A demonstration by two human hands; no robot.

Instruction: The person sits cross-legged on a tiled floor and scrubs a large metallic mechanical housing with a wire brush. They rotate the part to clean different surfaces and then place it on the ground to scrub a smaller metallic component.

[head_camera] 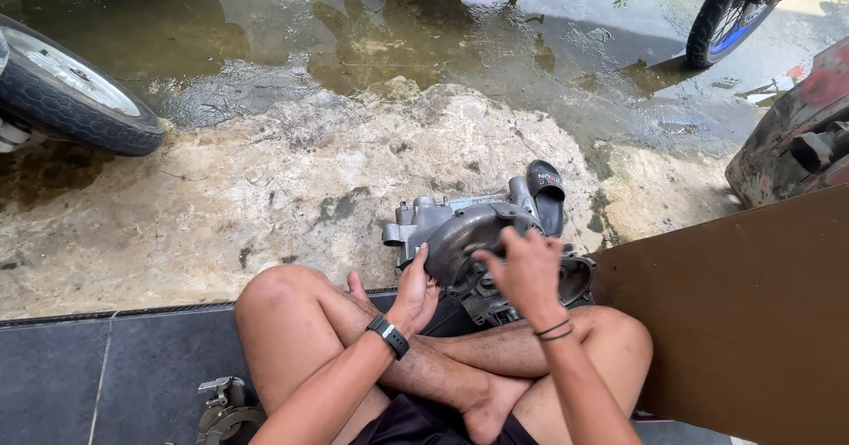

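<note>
Grey metal engine casing (469,237) on lap

Bright daylight, glare on wet ground (495,47), soft shadows, sharp focus, slight edge distortion

Open-air motorcycle repair yard — wet concrete floor (292,171), parked motorcycle wheels (71,91) seen at the edges, a dismantled engine casing (464,233) set on the ground.
</note>
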